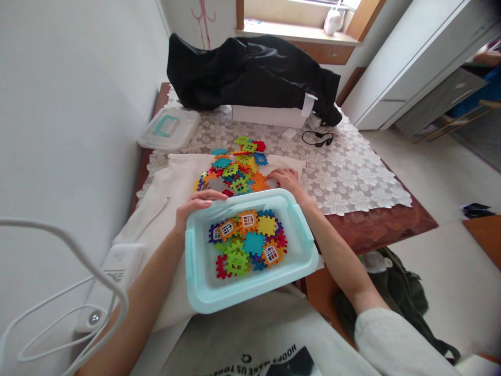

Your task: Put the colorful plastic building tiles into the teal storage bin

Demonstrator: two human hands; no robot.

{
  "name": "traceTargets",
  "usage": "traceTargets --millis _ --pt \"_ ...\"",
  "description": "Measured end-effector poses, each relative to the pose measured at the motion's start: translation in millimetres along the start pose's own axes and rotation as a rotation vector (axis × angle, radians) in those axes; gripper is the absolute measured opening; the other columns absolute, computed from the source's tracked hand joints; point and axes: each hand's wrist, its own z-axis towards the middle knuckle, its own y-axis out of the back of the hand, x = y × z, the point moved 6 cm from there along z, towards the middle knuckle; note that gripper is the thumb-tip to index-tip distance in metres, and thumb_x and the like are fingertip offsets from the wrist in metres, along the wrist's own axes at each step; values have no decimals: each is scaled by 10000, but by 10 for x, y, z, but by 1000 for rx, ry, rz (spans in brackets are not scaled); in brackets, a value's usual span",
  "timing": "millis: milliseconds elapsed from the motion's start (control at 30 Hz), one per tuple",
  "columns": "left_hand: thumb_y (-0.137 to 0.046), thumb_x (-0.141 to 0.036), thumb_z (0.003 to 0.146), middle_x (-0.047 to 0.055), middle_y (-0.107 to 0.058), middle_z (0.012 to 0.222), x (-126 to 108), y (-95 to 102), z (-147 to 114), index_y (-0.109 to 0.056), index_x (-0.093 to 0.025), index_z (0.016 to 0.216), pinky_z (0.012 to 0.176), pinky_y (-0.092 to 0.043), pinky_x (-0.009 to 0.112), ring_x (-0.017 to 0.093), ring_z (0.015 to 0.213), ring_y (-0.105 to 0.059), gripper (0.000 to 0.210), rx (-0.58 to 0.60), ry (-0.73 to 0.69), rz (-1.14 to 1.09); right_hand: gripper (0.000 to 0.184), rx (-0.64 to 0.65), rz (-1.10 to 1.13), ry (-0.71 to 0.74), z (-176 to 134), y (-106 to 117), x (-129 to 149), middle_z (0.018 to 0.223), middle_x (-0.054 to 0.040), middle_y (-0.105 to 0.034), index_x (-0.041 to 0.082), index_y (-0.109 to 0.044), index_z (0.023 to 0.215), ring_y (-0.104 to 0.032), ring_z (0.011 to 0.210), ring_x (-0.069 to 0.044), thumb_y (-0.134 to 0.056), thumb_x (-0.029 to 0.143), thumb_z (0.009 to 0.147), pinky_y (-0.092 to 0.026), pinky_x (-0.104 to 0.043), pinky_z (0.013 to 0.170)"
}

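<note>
A light-blue plastic storage box (250,297) sits tilted toward me at the table's near edge, above my lap. Colourful plastic interlocking building pieces (254,244) lie inside it, some with white window inserts. My left hand (195,207) grips the box at its far left corner, fingers along the rim. Past the far rim, a loose pile of the same pieces (238,169) lies on a white cloth; the box hides its near part. My right hand (287,181) reaches over to the pile's right side, its fingers outstretched and bent down beside an orange piece (259,183).
A clear lid (170,129) with a turquoise handle lies at the back left. Black fabric (250,73) covers a white box at the back. A black headset (318,138) rests right of it. A white cable (78,250) loops at the left, near my forearm.
</note>
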Motion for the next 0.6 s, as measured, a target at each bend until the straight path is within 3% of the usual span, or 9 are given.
traceTargets --millis 100,233,433,500,600 --pt "-929 -467 767 76 -879 942 34 -6 12 -878 -262 829 674 -597 310 242 746 -777 221 11 59 -56 278 13 8 32 2 -23 22 1399 -162 -811 215 -829 1268 -682 1373 -362 -787 279 1000 -306 -560 1287" --pt "-899 -429 751 86 -885 931 50 6 59 -910 -240 866 666 -598 297 234 732 -780 222 10 107 -71 194 -55 60 8 24 -63 -12 1271 -149 -848 199 -826 1141 -738 1257 -340 -802 252 955 -361 -544 1240" --pt "-827 -351 741 83 -881 927 22 -3 37 -914 -221 860 685 -579 298 235 750 -764 196 -42 118 -52 47 -100 212 -28 4 -59 -10 934 -56 -818 218 -766 957 -739 1026 -290 -727 242 963 -469 -490 1144" --pt "-814 -342 762 61 -874 929 -2 -8 21 -902 -244 852 701 -574 316 241 760 -756 160 -56 94 -38 170 -94 220 -10 -19 -37 23 1069 -76 -835 225 -794 1125 -736 1128 -310 -734 270 973 -461 -503 1183" --pt "-811 -343 740 77 -868 930 1 -7 24 -901 -233 846 703 -569 324 250 777 -750 177 -63 126 -32 460 -13 181 104 -43 -51 105 1458 -127 -762 259 -745 1441 -671 1387 -326 -711 235 982 -408 -514 1278"
